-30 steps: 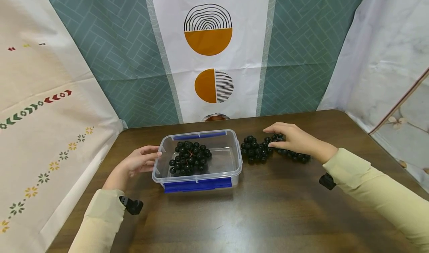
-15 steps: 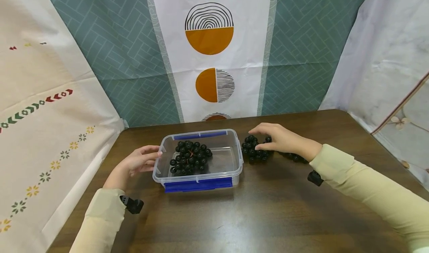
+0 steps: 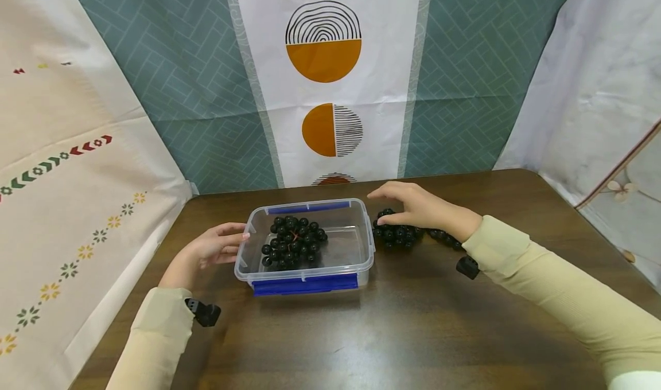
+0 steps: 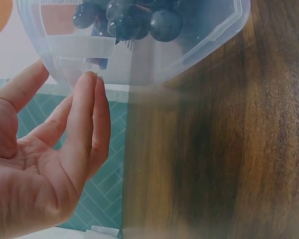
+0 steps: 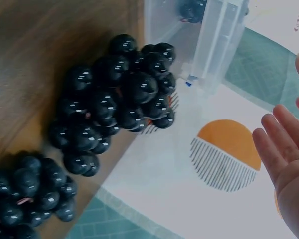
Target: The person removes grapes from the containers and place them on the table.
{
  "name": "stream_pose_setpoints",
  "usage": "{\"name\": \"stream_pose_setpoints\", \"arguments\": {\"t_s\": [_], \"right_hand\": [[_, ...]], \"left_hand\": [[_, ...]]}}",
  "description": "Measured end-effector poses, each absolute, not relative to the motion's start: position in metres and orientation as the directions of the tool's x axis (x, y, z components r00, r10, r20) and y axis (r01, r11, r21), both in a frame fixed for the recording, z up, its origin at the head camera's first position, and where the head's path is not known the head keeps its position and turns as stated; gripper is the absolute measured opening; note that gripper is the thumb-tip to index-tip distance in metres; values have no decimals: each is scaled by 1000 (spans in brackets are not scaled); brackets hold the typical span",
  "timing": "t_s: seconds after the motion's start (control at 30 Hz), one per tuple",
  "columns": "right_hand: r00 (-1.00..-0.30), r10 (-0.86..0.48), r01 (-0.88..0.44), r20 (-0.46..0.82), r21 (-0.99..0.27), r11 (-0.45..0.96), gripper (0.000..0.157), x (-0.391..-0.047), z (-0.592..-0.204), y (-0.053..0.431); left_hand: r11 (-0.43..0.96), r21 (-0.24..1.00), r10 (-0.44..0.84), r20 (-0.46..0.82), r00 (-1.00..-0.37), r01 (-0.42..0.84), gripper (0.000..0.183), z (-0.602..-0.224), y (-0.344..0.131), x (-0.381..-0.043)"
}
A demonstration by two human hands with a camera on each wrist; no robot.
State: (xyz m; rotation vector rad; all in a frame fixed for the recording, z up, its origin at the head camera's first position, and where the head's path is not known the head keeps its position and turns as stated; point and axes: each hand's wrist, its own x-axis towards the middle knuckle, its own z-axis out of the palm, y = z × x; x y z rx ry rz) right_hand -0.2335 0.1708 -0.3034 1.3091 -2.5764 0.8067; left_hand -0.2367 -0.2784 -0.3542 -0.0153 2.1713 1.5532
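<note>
A clear plastic food container (image 3: 343, 255) with blue clips stands on the table, with a bunch of dark grapes (image 3: 294, 244) inside. At its left end my left hand (image 3: 214, 248) touches the rim with relaxed fingers; in the left wrist view its fingertips (image 4: 87, 82) lie at the clear wall. To the right of the container my right hand (image 3: 426, 209) hovers with thumb and fingers spread, holding nothing. Below it sits a second grape bunch (image 3: 396, 238), close beside the container wall. A third bunch (image 5: 27, 194) lies further right, partly hidden by the right hand in the head view.
The dark wooden table (image 3: 310, 344) reaches toward me in front of the container. Behind its far edge hangs a green and white patterned cloth (image 3: 341, 92). Light cloths flank the table, a floral one (image 3: 93, 223) at left.
My right hand has moved left, from between the two loose bunches to over the one nearest the container. The left hand stays at the container's end, and the bunches have not moved.
</note>
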Motion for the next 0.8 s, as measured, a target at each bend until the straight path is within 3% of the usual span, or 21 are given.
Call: {"name": "stream_pose_setpoints", "arguments": {"t_s": [0.8], "right_hand": [[-584,-715,-801,386,-418,429,49,-247,-274,131]], "left_hand": [[276,907,269,-392,-880,-319,62,-361,-283,-241]]}}
